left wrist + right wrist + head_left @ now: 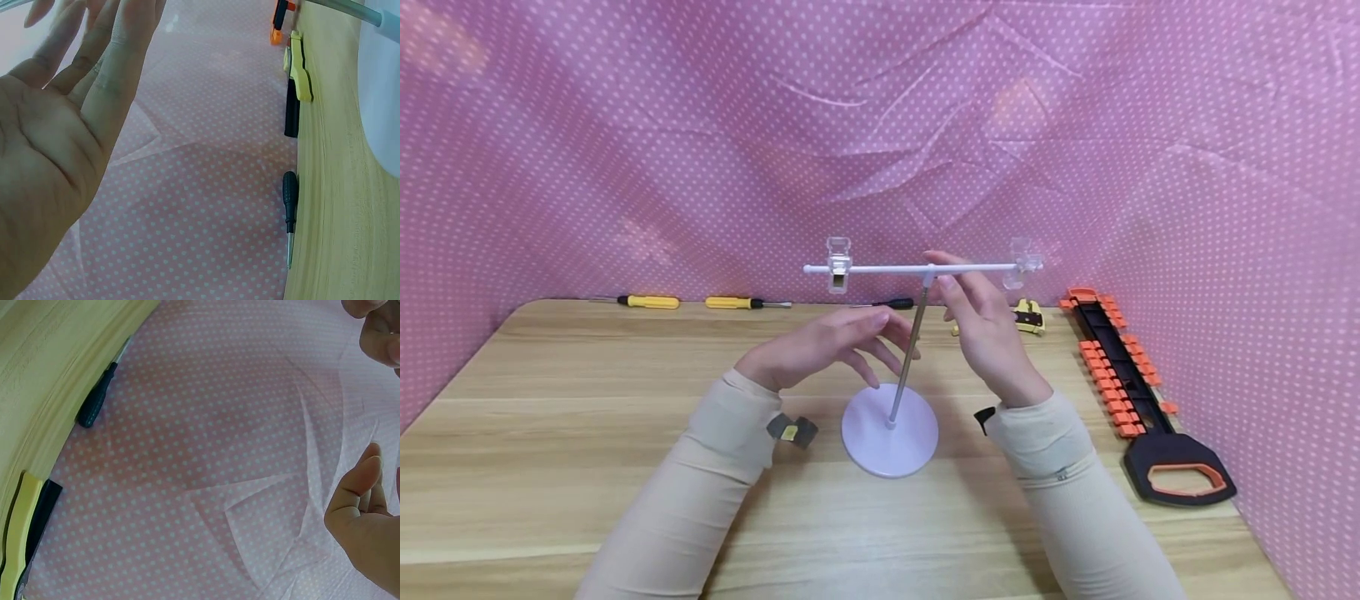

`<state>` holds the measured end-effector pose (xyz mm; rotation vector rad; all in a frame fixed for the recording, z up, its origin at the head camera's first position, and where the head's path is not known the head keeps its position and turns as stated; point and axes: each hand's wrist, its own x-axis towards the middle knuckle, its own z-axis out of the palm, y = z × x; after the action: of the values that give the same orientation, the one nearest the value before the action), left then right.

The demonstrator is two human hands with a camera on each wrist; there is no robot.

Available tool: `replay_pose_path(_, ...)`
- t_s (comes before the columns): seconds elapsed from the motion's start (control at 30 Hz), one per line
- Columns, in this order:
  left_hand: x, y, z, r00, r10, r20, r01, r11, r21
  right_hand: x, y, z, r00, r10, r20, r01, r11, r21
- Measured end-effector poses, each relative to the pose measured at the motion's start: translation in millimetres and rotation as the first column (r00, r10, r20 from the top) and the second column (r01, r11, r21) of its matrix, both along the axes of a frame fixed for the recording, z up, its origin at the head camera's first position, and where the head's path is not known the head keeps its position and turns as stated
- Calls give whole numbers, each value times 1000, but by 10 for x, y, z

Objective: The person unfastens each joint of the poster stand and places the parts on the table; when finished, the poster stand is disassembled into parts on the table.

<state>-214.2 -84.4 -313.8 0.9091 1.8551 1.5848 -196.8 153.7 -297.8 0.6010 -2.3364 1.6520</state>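
A small display stand has a white round base (868,454), a thin metal rod (910,346) and a white crossbar (880,269). A clear clip (839,262) sits at the bar's left end and another clear clip (1021,265) at its right end. My right hand (988,337) pinches the bar just right of the rod's top joint, index finger behind it and thumb below. Left of the rod, my left hand (831,342) hangs with loosely spread fingers and grips nothing. Its palm (47,144) fills the left side of the left wrist view.
Two yellow-handled screwdrivers (652,302) and a black screwdriver (895,304) lie along the table's back edge. A yellow-black tool (1028,317) sits behind my right hand. At right is a black rack (1120,354) with orange clips and a handle. Pink dotted cloth (880,125) surrounds the table.
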Motion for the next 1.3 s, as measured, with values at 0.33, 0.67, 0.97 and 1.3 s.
replay_pose_path(0.33, 13, 58, -22, 999, -41, 6, 41, 999, 6, 36, -23, 18, 1000, 21, -10, -21, 999, -28)
replay_pose_path(0.67, 34, 117, -30, 995, -78, -61, 78, 997, 8, 78, -47, 52, 999, 47, -1, -47, 996, -81)
replay_pose_path(0.97, 47, 212, -72, 993, -76, -96, 76, 997, -3, 143, -77, 85, 998, 69, -2, -68, 987, -143)
replay_pose_path(1.3, 71, 255, -77, 994, -56, -98, 55, 998, -10, 182, -93, 102, 996, 83, -34, -87, 987, -137)
